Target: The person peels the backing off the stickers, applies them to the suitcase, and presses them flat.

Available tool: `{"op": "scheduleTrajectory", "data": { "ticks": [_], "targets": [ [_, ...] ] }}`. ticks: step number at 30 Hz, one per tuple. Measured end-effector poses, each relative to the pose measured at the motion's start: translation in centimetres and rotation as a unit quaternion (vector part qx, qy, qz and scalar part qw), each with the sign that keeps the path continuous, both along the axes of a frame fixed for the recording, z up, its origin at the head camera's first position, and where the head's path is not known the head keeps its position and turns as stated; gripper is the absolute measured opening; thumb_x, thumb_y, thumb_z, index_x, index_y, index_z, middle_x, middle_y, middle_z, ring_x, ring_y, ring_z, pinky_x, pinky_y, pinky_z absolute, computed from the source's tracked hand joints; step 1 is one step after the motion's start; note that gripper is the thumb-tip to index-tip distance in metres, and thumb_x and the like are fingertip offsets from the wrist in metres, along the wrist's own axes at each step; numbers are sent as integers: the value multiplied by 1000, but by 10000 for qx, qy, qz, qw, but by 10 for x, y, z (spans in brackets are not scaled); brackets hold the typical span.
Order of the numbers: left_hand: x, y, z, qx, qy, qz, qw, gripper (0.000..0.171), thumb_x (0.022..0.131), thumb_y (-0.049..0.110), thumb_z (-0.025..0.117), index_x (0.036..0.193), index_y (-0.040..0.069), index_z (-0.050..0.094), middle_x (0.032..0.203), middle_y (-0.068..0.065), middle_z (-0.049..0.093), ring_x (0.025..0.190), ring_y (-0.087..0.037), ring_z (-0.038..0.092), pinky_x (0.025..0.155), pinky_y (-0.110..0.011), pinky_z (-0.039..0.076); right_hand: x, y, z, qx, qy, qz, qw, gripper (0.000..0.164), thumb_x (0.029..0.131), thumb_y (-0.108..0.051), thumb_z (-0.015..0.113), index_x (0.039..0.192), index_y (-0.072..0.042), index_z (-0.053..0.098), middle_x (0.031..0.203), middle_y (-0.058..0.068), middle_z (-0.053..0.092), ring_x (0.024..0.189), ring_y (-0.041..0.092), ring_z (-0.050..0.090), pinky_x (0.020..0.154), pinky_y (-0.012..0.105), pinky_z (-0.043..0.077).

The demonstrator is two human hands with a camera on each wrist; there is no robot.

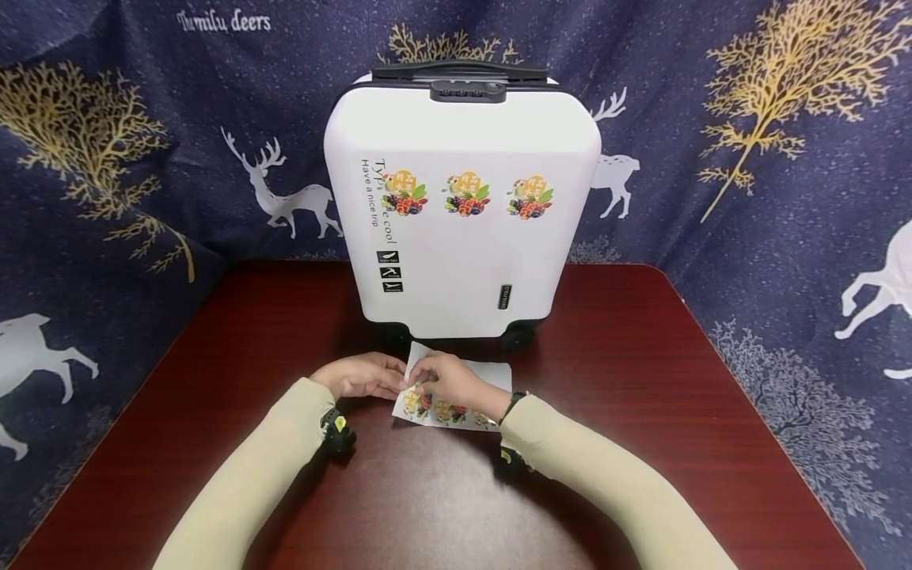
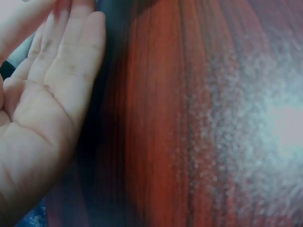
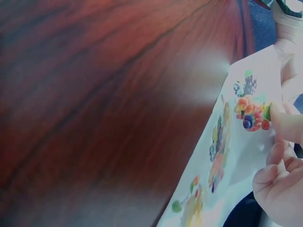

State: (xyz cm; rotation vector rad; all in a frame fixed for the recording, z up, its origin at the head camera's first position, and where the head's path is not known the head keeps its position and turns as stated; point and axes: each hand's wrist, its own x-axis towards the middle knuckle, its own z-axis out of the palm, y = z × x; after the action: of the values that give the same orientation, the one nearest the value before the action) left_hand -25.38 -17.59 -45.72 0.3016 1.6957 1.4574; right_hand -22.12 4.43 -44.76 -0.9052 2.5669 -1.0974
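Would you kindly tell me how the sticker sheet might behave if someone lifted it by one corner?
The sticker sheet would probably flop, since it looks paper-thin and one end appears bent. It is likely light for its size, and might slide easily on the smooth, glossy table.

A person in cream sleeves (image 1: 245, 467) works at a dark red wooden tabletop (image 1: 427, 507), left hand (image 1: 363, 374) holding the left edge of a white paper sheet of fruit stickers (image 1: 492, 372), right hand (image 1: 452, 380) pinching near the same edge. Behind stands a white hard-shell suitcase (image 1: 456, 269) bearing 3 fruit stickers (image 1: 468, 196), before a navy deer-print backdrop (image 1: 677, 222).
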Motion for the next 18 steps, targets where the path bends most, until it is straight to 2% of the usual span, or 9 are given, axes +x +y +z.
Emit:
{"op": "scheduleTrajectory", "data": {
  "ticks": [10,18],
  "targets": [
    [0,0,-5,-8,-42,100,9999,23,98,2,57,120,-3,59,98,6,74,94,-6,71,90,-25,59,-2,-4,0,75,51,-39,10000,5,91,0,73,91,-3,69,93,10,64,84,9,57,74,17,48],
    [0,-1,-6,-65,39,16,10000,28,98,2,56,124,-7,56,99,6,73,94,-5,70,89,-24,59,-2,-4,-2,272,-43,-80,9996,7,93,-5,72,100,-5,72,94,9,66,79,7,53,72,19,47]
  ]
}}
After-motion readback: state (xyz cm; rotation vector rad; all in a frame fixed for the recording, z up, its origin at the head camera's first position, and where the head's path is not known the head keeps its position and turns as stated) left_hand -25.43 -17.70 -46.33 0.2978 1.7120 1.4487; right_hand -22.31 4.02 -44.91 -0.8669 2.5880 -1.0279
